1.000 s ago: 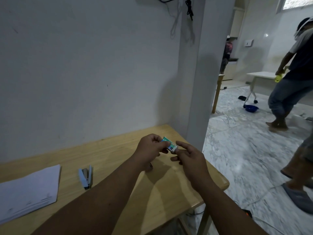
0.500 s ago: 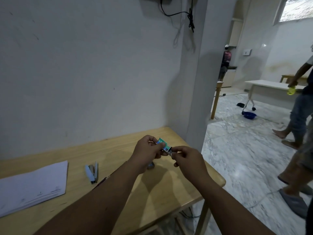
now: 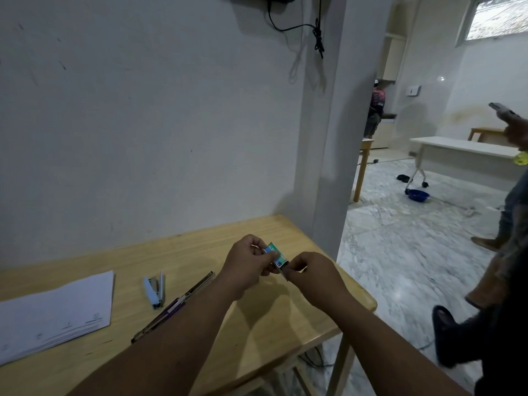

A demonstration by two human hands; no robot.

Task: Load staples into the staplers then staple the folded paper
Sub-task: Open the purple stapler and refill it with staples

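The left hand [image 3: 245, 264] grips the small staple box [image 3: 275, 254] above the wooden table [image 3: 200, 247], steadying it, while the right hand [image 3: 311, 274] pinches what seems to be its inner tray. The open stapler [image 3: 154, 288] and folded paper [image 3: 54, 312] wait alongside.

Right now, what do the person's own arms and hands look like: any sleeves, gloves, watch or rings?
Both forearms are bare as far as the frame shows; no sleeve edge is in view. The left hand and right hand wear no gloves. No watch, band or ring shows, though dim light hides finer details.
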